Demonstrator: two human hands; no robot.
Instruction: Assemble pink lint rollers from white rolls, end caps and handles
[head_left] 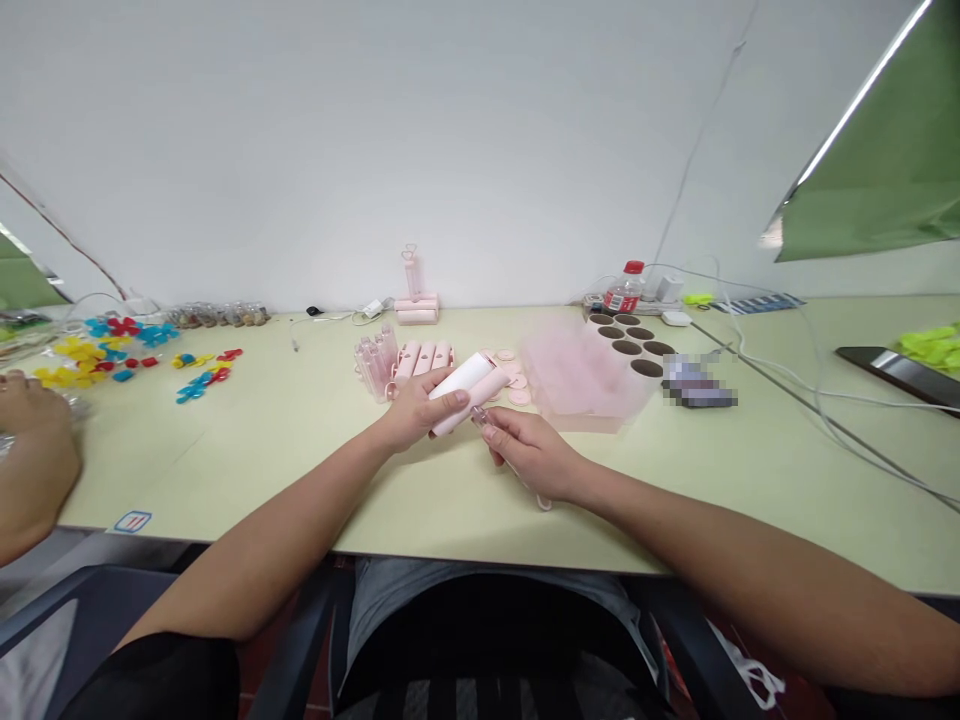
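Observation:
My left hand (418, 408) is wrapped round a pink and white roller piece (471, 390), held tilted above the table. Close against its lower right side, my right hand (536, 455) pinches a small clear tube (484, 415); a pale loop hangs below that hand. Pink rollers (425, 360) lie just behind my left hand, beside a cluster of clear pink tubes (375, 362). Flat pink discs (517, 380) are scattered behind the held piece. By the wall, a clear pink piece with a heart-shaped top (411, 272) stands at a pink roller set (417, 310).
Pink translucent sheeting (574, 370) lies right of centre, beside dark round pieces (626, 348). A red-capped bottle (626, 288), white cables (810, 375) and a dark tablet (896, 375) are farther right. Colourful plastic pieces (112, 350) and another person's hand (34, 450) are at left.

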